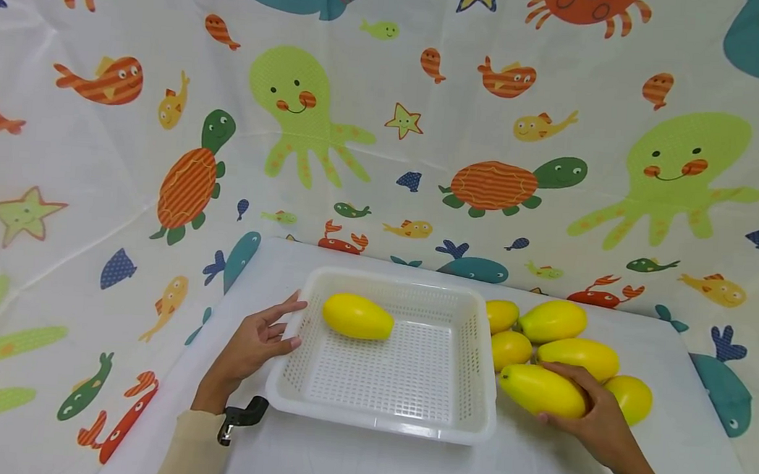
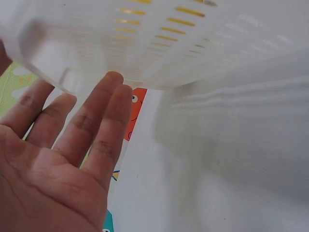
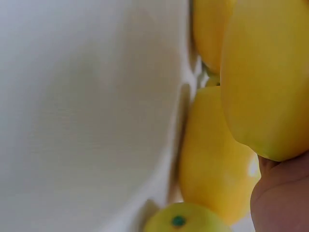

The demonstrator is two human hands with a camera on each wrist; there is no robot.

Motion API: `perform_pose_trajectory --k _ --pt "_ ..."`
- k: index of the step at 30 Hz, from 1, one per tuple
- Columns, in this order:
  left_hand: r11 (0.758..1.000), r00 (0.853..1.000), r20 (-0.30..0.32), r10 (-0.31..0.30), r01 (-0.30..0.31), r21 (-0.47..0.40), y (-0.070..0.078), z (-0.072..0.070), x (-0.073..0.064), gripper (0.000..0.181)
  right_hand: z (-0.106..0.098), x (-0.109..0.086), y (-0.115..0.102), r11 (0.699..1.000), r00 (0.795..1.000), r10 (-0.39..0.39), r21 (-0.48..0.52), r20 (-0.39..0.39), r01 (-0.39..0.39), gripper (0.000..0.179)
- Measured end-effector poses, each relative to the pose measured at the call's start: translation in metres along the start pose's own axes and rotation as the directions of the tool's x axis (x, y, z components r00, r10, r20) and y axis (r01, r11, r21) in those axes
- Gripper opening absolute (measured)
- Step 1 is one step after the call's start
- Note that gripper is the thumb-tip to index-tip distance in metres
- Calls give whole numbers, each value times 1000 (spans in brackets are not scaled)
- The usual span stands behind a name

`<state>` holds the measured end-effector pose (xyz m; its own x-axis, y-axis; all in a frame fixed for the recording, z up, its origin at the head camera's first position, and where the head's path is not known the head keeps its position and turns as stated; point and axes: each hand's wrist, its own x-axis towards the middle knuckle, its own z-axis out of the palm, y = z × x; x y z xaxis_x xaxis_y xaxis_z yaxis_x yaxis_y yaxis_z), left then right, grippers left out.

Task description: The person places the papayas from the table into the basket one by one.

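A white plastic basket [image 1: 381, 427] with a slotted floor stands on the table, one yellow papaya [image 1: 358, 317] lying in its back left corner. At the basket's left side is my left hand [image 1: 257, 342], fingertips and thumb near the rim. The left wrist view shows those fingers [image 2: 104, 145] mostly straight along the outer wall. To the basket's right my right hand [image 1: 593, 417] grips a yellow papaya [image 1: 542, 390], thumb in front and fingers behind. In the right wrist view this papaya [image 3: 265, 77] hides most of the hand.
Several more yellow papayas [image 1: 553, 321] lie grouped right of the basket, some against its wall. The table has a white cover [image 1: 352, 467]. Behind it hangs a curtain [image 1: 363, 76] printed with sea animals. Black wrist mounts [image 1: 245, 414] sit on both wrists.
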<state>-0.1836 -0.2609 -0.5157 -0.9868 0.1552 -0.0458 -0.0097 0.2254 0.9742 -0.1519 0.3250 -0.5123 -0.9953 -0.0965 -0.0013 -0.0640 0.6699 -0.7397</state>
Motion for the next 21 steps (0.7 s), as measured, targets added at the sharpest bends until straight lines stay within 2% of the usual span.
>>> perform_pose_trajectory --k 5,10,21 --pt "1000 1000 -3 -6 6 2 1 1 0 69 -12 9 -13 998 998 -60 -10 -34 59 77" --pt "1000 1000 -8 -20 20 3 1 1 1 69 -22 23 -32 995 994 -102 6 -29 102 78" --pt "999 999 -16 -38 38 12 2 2 1 68 -15 51 -78 976 978 -206 58 -45 208 77"
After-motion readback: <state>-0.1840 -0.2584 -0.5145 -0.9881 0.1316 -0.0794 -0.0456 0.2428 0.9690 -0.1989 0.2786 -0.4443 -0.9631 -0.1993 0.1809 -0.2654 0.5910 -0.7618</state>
